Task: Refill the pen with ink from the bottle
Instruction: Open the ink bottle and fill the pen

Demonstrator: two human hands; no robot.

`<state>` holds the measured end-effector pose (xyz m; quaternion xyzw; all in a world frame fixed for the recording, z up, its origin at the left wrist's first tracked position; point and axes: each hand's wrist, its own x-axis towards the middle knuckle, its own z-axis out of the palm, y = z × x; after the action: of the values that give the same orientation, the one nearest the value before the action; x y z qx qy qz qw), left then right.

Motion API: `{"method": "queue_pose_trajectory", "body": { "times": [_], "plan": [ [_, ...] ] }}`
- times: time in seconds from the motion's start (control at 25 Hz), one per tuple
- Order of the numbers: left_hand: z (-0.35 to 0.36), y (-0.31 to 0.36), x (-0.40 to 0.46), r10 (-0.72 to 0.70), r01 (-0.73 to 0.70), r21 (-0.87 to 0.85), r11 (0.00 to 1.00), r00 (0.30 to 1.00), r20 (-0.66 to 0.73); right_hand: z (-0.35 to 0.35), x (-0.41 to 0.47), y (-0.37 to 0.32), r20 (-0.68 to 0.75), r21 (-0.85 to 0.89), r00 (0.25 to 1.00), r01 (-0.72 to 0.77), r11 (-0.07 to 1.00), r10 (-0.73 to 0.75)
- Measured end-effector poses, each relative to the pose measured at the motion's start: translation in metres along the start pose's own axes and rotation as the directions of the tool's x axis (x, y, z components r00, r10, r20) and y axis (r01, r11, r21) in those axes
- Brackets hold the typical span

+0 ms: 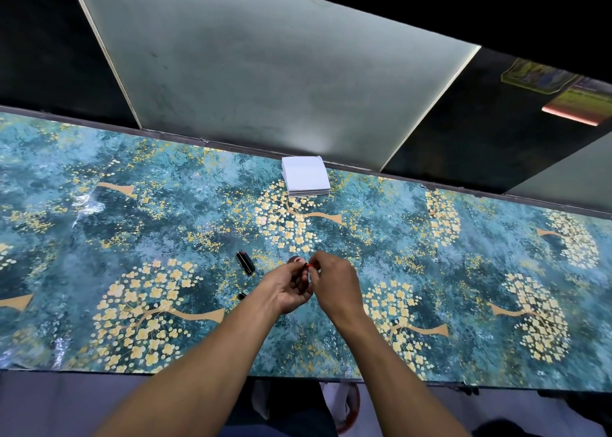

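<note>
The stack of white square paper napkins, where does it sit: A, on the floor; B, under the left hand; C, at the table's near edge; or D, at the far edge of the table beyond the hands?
D: the stack of white square paper napkins lies against the far edge of the floral blue table, well beyond both hands.

Small red-tipped pen part (308,265) between hands (311,284)

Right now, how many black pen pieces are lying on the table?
2. One black piece lies left of the hands; a smaller one peeks out beside the left wrist. More may be hidden under the hands.
</note>
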<state>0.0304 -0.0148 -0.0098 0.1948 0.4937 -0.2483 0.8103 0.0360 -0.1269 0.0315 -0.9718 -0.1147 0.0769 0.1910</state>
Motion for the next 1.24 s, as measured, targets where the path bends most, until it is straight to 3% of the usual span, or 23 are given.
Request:
{"method": "queue_pose_trajectory", "body": {
  "times": [0.72,0.92,1.24],
  "plan": [
    [0.003,0.002,0.003,-0.013,0.013,-0.06,0.998,1.0,0.003,0.001,0.01,0.002,0.034,-0.091,0.999,0.023,0.996,-0.02],
    [0.003,0.003,0.003,-0.022,0.022,-0.07,0.997,1.0,0.004,-0.002,0.01,0.001,0.051,0.031,0.996,0.066,0.997,-0.067],
    [0.002,0.004,0.008,-0.026,0.027,-0.078,0.997,1.0,0.018,0.001,0.009,-0.001,0.026,-0.113,0.997,0.069,0.991,-0.067]
  ]
}}
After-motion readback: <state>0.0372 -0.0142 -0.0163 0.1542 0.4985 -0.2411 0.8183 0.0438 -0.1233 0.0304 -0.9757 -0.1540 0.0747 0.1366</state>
